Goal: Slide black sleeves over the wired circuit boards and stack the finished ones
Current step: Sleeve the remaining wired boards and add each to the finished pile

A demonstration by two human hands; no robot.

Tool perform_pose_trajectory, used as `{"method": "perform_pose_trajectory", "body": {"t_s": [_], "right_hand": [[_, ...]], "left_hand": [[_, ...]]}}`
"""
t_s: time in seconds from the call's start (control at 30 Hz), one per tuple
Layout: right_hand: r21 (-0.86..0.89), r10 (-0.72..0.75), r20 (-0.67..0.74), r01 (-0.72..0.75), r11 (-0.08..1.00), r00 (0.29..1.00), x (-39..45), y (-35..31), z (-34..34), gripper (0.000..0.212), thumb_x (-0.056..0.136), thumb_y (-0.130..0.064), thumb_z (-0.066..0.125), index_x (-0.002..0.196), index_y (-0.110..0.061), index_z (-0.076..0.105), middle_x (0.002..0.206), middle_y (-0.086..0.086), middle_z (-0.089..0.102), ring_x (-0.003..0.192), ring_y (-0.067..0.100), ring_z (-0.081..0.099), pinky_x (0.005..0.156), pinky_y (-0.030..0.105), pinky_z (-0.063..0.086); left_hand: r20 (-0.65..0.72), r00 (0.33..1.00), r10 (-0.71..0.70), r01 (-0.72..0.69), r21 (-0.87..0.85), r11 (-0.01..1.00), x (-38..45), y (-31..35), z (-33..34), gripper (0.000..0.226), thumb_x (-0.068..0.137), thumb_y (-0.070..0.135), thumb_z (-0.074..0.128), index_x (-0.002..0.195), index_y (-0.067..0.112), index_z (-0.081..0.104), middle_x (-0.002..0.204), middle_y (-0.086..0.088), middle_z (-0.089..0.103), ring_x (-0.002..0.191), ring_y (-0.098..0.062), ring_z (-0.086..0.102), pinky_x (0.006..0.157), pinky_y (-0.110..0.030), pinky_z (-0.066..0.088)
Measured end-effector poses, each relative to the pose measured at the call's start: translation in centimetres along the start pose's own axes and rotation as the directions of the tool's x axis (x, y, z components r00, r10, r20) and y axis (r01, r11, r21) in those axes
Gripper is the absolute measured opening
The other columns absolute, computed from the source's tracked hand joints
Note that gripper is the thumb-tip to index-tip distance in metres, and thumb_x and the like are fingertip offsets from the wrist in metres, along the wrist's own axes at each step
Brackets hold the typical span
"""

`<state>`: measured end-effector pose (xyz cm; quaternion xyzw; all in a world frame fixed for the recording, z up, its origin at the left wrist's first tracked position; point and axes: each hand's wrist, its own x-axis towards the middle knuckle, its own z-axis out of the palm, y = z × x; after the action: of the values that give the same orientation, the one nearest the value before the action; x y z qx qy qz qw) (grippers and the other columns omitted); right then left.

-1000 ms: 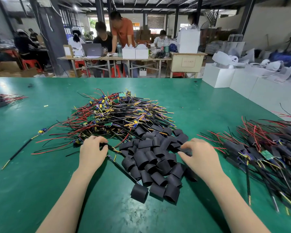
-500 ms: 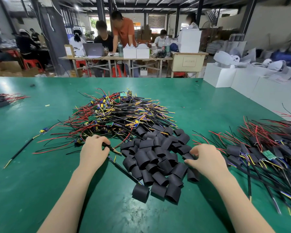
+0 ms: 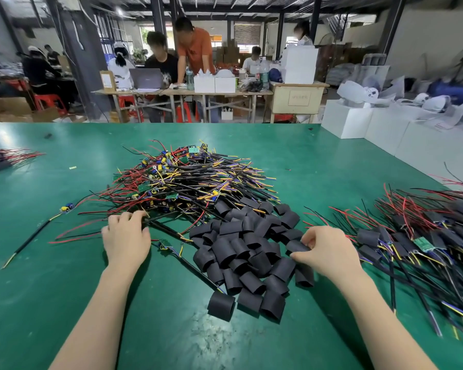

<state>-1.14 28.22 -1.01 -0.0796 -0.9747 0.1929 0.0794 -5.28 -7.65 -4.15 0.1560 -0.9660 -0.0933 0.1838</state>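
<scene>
From the head view, the left hand [image 3: 126,236] lay on the green surface [image 3: 64,289], its fingers curled round black leads at the near edge of the heap of wired circuit boards [image 3: 187,180]. The right hand [image 3: 329,249] pinched one black sleeve [image 3: 297,246], the sleeve's long axis running left to right, at the right edge of the pile of loose sleeves [image 3: 246,252]. The finished stack [image 3: 425,236] lay to the right, its red wires pointing up and left.
</scene>
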Motion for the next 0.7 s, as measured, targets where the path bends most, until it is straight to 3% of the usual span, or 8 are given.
{"method": "perform_pose_trajectory", "body": {"t_s": [0.13,0.23,0.33,0.4,0.47,0.57,0.7], "right_hand": [[0.122,0.018,-0.079,-0.008,0.993,0.997,0.05,-0.03,-0.50,0.031,0.063,-0.036,0.080,0.089,-0.023,0.069,0.089,-0.004,0.068,0.091,0.020,0.063,0.079,0.032,0.052],[0.164,0.008,-0.153,0.018,0.986,0.988,-0.04,-0.04,-0.72,0.029,0.062,-0.038,0.081,0.083,-0.024,0.068,0.084,-0.006,0.068,0.085,0.019,0.063,0.077,0.032,0.052],[0.176,-0.006,-0.174,0.037,0.984,0.985,-0.07,-0.07,-0.69,0.029,0.062,-0.038,0.082,0.083,-0.024,0.068,0.082,-0.007,0.067,0.084,0.018,0.063,0.075,0.031,0.051],[0.181,-0.024,-0.168,0.055,0.982,0.985,-0.09,-0.17,-0.61,0.030,0.063,-0.038,0.082,0.084,-0.022,0.069,0.082,-0.006,0.068,0.084,0.017,0.063,0.075,0.031,0.051],[0.186,-0.044,-0.166,0.075,0.980,0.985,-0.10,-0.30,-0.52,0.031,0.063,-0.037,0.083,0.086,-0.021,0.069,0.083,-0.005,0.068,0.083,0.017,0.062,0.075,0.030,0.050],[0.192,-0.066,-0.169,0.098,0.977,0.983,-0.15,-0.43,-0.40,0.031,0.064,-0.036,0.083,0.087,-0.020,0.069,0.084,-0.004,0.068,0.083,0.017,0.062,0.075,0.030,0.049],[0.199,-0.082,-0.180,0.118,0.973,0.980,-0.02,-0.27,-0.28,0.031,0.064,-0.034,0.083,0.088,-0.019,0.069,0.084,-0.005,0.067,0.081,0.016,0.061,0.073,0.029,0.047]], "left_hand": [[-0.161,0.986,-0.053,0.055,0.005,0.998,-0.20,0.10,-0.12,0.013,0.085,0.014,0.070,0.096,0.015,0.077,0.099,-0.011,0.071,0.106,-0.036,0.045,0.088,-0.042,0.027],[-0.237,0.970,-0.047,0.040,-0.035,0.999,-0.33,0.03,-0.33,0.007,0.075,0.009,0.077,0.080,0.014,0.079,0.098,-0.013,0.070,0.106,-0.038,0.043,0.091,-0.043,0.025],[-0.205,0.979,0.006,-0.007,-0.006,1.000,-0.22,0.19,-0.22,0.014,0.076,0.011,0.075,0.090,0.015,0.078,0.108,-0.010,0.069,0.113,-0.036,0.043,0.096,-0.042,0.025],[-0.079,0.993,0.093,-0.092,0.019,0.996,-0.08,0.61,0.15,0.026,0.087,0.022,0.068,0.112,0.019,0.071,0.118,-0.006,0.067,0.120,-0.032,0.045,0.097,-0.041,0.028],[0.021,0.987,0.160,-0.159,-0.029,0.987,0.13,0.89,0.44,0.028,0.094,0.024,0.060,0.120,0.021,0.067,0.120,-0.003,0.067,0.120,-0.029,0.049,0.095,-0.040,0.034],[-0.017,0.992,0.124,-0.125,-0.159,0.979,0.30,0.75,0.24,0.019,0.091,0.017,0.064,0.106,0.022,0.075,0.106,-0.002,0.073,0.107,-0.029,0.058,0.089,-0.038,0.039],[-0.172,0.985,-0.010,-0.012,-0.122,0.992,0.07,0.13,-0.24,0.013,0.088,0.013,0.066,0.094,0.019,0.076,0.092,-0.007,0.075,0.096,-0.035,0.059,0.087,-0.040,0.029]]}}
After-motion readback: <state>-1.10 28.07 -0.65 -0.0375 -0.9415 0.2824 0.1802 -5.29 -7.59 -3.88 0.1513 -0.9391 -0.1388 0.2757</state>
